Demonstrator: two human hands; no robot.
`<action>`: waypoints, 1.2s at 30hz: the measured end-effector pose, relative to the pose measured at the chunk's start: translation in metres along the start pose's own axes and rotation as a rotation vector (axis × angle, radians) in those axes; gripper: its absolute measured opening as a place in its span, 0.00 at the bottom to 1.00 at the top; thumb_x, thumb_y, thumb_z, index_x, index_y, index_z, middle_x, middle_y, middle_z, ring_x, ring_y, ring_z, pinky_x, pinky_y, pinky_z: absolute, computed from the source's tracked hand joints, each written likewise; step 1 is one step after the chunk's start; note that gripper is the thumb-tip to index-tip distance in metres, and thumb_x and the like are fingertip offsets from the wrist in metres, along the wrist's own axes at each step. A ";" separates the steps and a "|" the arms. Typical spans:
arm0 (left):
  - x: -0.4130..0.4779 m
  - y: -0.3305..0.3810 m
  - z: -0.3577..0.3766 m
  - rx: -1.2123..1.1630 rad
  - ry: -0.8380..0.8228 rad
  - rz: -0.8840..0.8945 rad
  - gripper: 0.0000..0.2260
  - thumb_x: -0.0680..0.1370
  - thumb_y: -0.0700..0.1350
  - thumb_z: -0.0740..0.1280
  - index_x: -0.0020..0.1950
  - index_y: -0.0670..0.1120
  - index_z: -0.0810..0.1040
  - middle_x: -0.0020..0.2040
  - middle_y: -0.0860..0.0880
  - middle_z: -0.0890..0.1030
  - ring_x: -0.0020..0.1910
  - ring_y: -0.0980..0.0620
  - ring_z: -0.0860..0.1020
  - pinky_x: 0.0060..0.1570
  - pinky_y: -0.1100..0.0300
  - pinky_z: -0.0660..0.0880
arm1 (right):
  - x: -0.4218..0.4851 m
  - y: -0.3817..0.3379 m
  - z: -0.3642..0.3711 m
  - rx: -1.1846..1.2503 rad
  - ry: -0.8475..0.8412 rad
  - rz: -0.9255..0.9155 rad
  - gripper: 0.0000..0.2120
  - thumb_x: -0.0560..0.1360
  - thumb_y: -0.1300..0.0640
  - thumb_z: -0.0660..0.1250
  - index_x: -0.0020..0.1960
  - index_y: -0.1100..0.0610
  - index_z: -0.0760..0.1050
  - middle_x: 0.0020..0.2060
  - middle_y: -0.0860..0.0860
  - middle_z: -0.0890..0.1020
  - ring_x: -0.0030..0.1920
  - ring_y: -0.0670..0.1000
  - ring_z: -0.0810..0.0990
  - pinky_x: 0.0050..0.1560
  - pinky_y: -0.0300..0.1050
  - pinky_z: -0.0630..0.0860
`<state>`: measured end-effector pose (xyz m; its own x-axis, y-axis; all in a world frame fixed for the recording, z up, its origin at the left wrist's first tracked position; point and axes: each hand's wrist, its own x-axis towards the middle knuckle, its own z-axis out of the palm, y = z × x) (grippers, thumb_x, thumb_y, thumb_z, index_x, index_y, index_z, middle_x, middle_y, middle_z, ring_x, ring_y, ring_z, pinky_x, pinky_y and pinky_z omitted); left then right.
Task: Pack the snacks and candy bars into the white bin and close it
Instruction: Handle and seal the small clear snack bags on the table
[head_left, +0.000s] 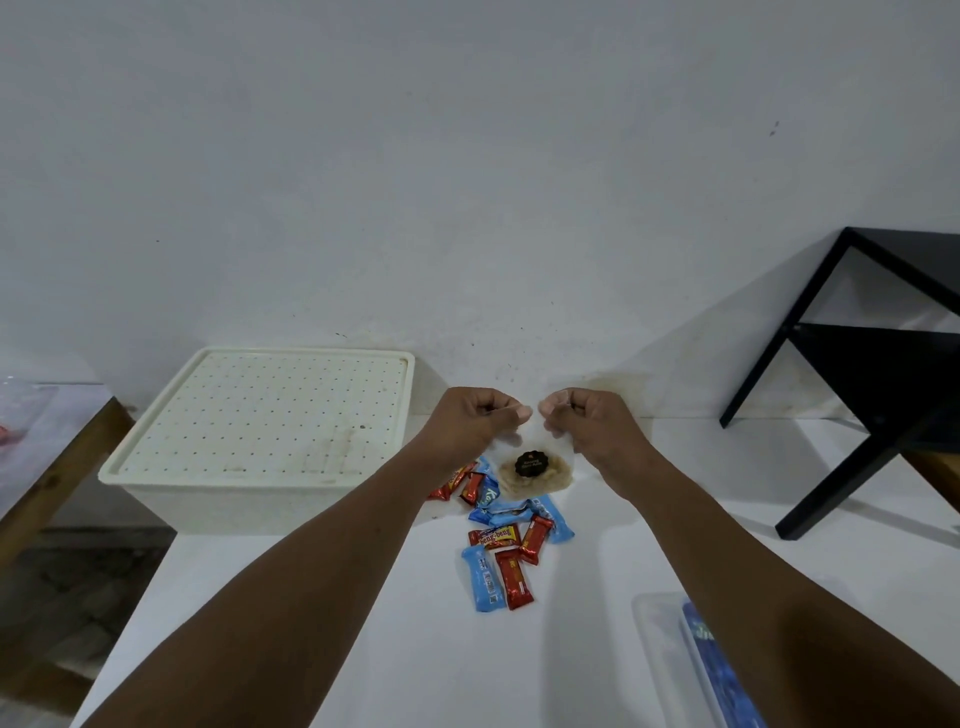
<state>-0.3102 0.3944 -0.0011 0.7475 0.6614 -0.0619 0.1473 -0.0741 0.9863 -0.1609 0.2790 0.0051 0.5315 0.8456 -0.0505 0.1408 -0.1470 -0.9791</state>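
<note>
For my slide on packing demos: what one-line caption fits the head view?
Left hand and right hand pinch a clear snack bag by scattered candy bars, lidded white bin alongside.

red candy bar (500, 538) — "beng-beng", black label (531, 464) on snack bag (537, 483) unreadable

dim, soft shadows, wide-angle bending at edges.

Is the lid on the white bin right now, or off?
On. The perforated lid lies flat over the white bin, covering its whole top; the candy bars lie outside on the table.
</note>
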 end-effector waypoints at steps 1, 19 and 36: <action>0.000 -0.002 -0.002 -0.036 0.002 -0.018 0.10 0.75 0.47 0.74 0.49 0.40 0.84 0.42 0.42 0.86 0.41 0.50 0.85 0.49 0.51 0.79 | 0.001 0.000 -0.001 -0.001 0.017 -0.001 0.05 0.77 0.58 0.69 0.42 0.56 0.81 0.32 0.50 0.81 0.36 0.47 0.76 0.37 0.36 0.73; -0.007 -0.007 -0.020 -0.052 -0.004 -0.112 0.15 0.76 0.51 0.71 0.50 0.39 0.83 0.44 0.39 0.85 0.41 0.49 0.83 0.46 0.55 0.79 | 0.008 0.003 0.003 -0.052 -0.075 -0.030 0.08 0.71 0.51 0.76 0.42 0.55 0.83 0.34 0.48 0.83 0.36 0.44 0.79 0.40 0.37 0.73; -0.011 0.000 -0.014 -0.163 -0.215 -0.292 0.14 0.77 0.45 0.71 0.57 0.35 0.81 0.54 0.34 0.82 0.53 0.36 0.83 0.54 0.47 0.80 | 0.003 0.000 -0.011 -0.124 -0.176 -0.025 0.06 0.72 0.54 0.75 0.46 0.57 0.86 0.31 0.43 0.79 0.34 0.41 0.73 0.39 0.35 0.70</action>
<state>-0.3276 0.3976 0.0014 0.8108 0.4642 -0.3565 0.2815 0.2247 0.9329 -0.1502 0.2756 0.0069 0.3742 0.9246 -0.0710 0.2592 -0.1778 -0.9493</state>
